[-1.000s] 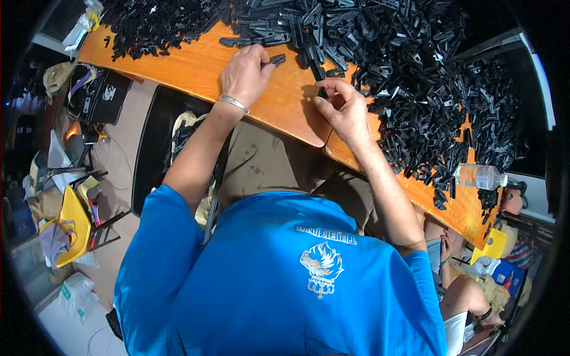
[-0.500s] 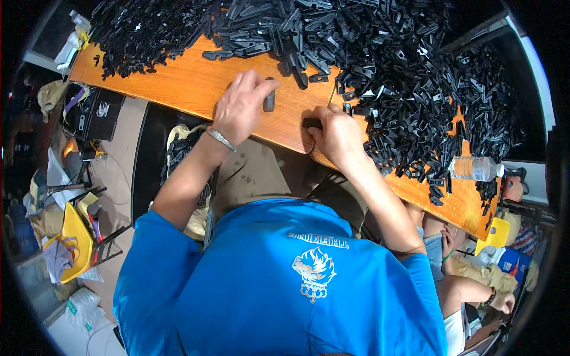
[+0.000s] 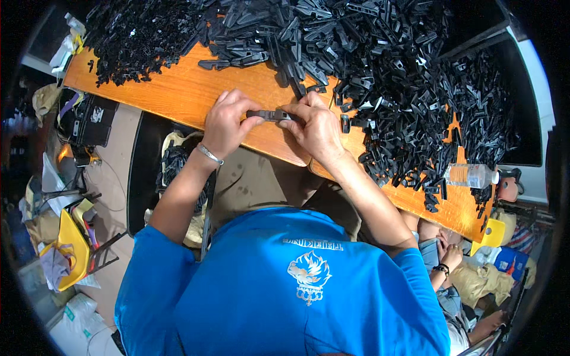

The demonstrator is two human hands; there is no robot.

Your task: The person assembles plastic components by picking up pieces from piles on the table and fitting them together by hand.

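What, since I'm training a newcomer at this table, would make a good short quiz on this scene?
1. True or false: the left hand and the right hand both grip black parts.

2. Which wrist wears the silver bracelet?
A) right
B) left
C) both

3. Fill in: toward the right end of the table, beside a heap of black pieces, is a clear ____ with a white cap.

Key: 1. True. 2. B. 3. Bottle.
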